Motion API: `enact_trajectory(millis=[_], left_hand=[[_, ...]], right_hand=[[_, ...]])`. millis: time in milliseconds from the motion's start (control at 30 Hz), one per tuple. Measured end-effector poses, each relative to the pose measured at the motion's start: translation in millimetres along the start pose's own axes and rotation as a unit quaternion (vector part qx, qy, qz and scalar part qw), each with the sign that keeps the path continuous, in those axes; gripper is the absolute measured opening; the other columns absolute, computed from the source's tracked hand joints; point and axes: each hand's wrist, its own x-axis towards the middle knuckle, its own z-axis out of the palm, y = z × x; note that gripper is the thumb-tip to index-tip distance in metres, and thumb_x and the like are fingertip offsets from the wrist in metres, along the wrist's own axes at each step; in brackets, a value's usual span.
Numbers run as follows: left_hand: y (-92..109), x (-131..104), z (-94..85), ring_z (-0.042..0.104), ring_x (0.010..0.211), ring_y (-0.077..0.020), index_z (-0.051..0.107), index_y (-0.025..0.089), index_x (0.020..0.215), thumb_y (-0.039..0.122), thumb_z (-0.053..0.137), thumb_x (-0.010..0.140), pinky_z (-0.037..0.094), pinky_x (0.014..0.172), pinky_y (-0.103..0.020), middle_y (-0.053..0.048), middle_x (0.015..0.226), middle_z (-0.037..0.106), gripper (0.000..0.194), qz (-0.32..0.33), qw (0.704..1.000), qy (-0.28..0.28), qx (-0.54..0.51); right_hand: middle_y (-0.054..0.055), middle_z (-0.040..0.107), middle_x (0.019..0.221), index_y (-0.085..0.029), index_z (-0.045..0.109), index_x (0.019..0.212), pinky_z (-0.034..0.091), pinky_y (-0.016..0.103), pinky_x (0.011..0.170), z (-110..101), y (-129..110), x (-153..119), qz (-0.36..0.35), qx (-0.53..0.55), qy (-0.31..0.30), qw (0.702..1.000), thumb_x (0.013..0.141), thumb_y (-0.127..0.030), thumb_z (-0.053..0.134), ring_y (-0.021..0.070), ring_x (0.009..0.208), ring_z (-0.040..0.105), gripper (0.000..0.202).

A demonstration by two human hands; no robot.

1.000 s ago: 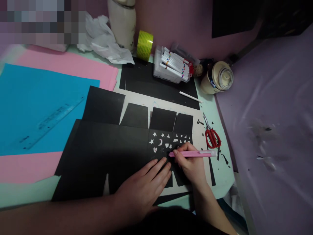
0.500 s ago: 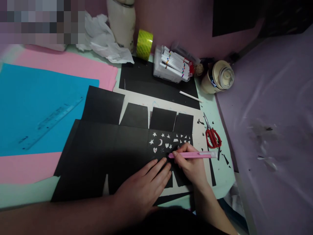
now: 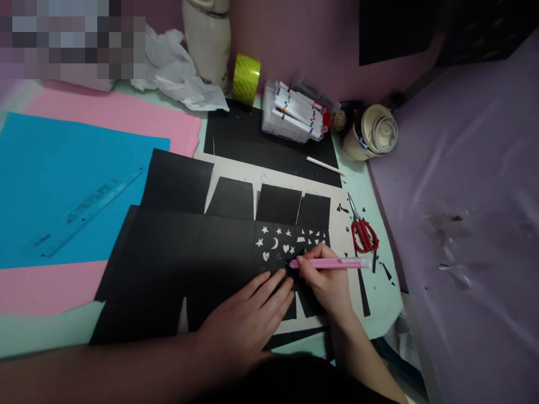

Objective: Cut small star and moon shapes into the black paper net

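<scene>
A black paper sheet with cut flaps along its edges lies over a pale board. Small stars, hearts, a crescent moon and triangles are cut through its right part. My left hand rests flat on the sheet, fingers stretched out just below the cut shapes. In my right hand is a pink craft knife, held like a pen, its tip end down at the black sheet near my left fingertips. The blade itself is too small to make out.
Red-handled scissors lie at the right among black paper scraps. Behind stand a marker box, yellow tape roll and cream pot. A clear ruler lies on blue paper at the left.
The view has shifted very slightly. Both hands stay almost in place, with the knife's tip end still at about the same spot on the black sheet.
</scene>
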Motion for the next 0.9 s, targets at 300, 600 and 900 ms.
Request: enact_trajectory(millis=[300, 600, 900], left_hand=[[-2, -1, -0.2, 0.020, 0.146, -0.0323, 0.037, 0.009, 0.147, 0.067, 0.041, 0.089, 0.005, 0.119, -0.046, -0.015, 0.157, 0.030, 0.082, 0.002, 1.000, 0.000, -0.006], [-3, -1, -1.9, 0.018, 0.147, -0.0324, 0.034, 0.009, 0.148, 0.067, 0.039, 0.091, 0.002, 0.118, -0.045, -0.015, 0.158, 0.028, 0.081, 0.007, 1.000, -0.007, -0.012], [-4, 10, -7.4, 0.015, 0.148, -0.0305, 0.034, 0.009, 0.148, 0.075, 0.043, 0.083, 0.007, 0.119, -0.043, -0.015, 0.158, 0.026, 0.092, -0.019, 0.999, -0.019, -0.047]], right_hand=[[-0.004, 0.057, 0.056, -0.021, 0.053, 0.068, 0.038, 0.023, 0.047, -3, 1, -1, -0.002, 0.050, 0.020, 0.999, 0.083, -0.032, 0.068, 0.0109, 0.047, 0.048, 0.024], [-0.005, 0.054, 0.054, -0.021, 0.059, 0.069, 0.040, 0.024, 0.048, -6, 9, -19, -0.046, 0.091, 0.138, 0.985, 0.082, -0.033, 0.068, 0.0113, 0.048, 0.049, 0.020], [-0.003, 0.063, 0.063, -0.020, 0.065, 0.093, 0.040, 0.022, 0.043, -1, -3, -9, 0.055, 0.149, 0.061, 0.985, 0.082, -0.034, 0.070, 0.0112, 0.049, 0.054, 0.019]])
